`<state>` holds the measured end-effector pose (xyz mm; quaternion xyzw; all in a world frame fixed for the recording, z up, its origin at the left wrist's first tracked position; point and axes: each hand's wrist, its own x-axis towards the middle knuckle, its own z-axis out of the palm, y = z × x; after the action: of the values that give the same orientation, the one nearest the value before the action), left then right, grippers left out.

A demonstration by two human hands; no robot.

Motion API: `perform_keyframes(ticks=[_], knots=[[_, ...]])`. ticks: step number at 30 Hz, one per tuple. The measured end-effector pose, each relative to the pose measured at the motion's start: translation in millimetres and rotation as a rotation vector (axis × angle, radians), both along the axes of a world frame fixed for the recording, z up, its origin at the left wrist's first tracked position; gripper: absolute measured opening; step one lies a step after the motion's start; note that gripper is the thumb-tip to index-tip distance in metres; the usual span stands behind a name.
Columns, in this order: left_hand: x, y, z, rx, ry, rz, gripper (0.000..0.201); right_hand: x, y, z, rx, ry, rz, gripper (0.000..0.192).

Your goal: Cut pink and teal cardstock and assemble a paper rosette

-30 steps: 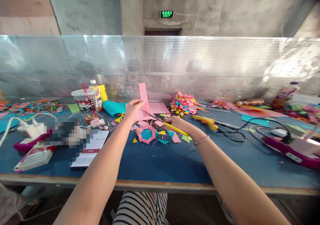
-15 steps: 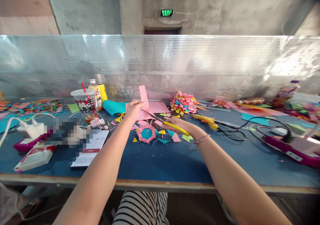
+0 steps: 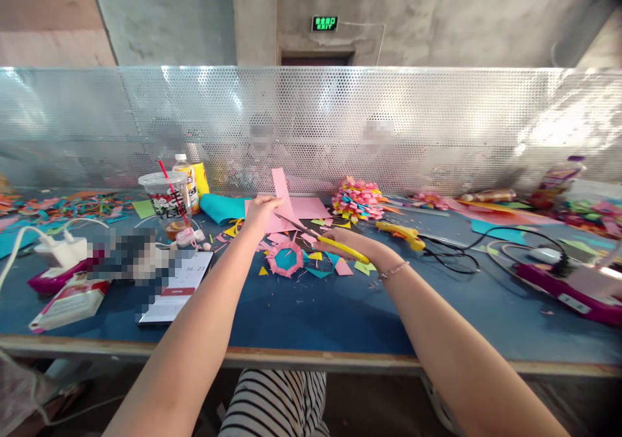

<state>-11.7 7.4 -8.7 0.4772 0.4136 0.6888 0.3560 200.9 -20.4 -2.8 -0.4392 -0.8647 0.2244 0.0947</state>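
Where our left hand (image 3: 262, 210) pinches: flat pink paper strip (image 3: 280, 186) above, likely light, creasable; we'd grip its edge.
Right hand (image 3: 350, 237): gripping yellow-handled metal scissors (image 3: 331, 244).

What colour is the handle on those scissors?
The scissors' handle is yellow, as the head view shows.

The left arm (image 3: 192, 333) and the right arm (image 3: 461, 333) were bare along the stretch in view. A thin, pinkish bracelet (image 3: 394, 271) circled the wrist behind the right hand (image 3: 357, 240). Cloth with black and white stripes (image 3: 275, 401) covered the lap.
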Motion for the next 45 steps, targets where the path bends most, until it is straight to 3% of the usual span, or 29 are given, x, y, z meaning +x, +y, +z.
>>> perform_keyframes(ticks=[19,24,27,31,34,38,45], knots=[[-1.6,2.3,-2.9,0.006,0.003,-0.007,0.02,3.2,3.7,-1.9,0.094,-0.023,0.042,0.045],[-6.2,5.2,-3.0,0.062,-0.056,0.118,0.019,8.9,7.3,-2.0,0.063,0.024,0.048,0.047],[-12.8,10.3,-6.4,0.085,-0.043,0.205,0.022,11.8,16.8,-6.8,0.163,0.008,-0.022,0.047],[-18.8,17.2,-13.6,0.1,0.04,0.197,0.025,16.6,35.4,-21.1,0.39,-0.138,-0.231,0.038],[-17.1,18.5,-16.3,0.089,0.079,0.168,0.025,19.9,45.2,-32.6,0.355,-0.242,-0.394,0.027],[-9.3,13.7,-15.5,0.056,0.123,0.102,0.024,19.5,48.1,-40.3,0.265,-0.257,-0.395,0.023],[-3.0,8.9,-16.4,-0.048,0.269,0.041,0.02,20.8,51.0,-42.0,0.383,-0.348,-0.354,0.03]])
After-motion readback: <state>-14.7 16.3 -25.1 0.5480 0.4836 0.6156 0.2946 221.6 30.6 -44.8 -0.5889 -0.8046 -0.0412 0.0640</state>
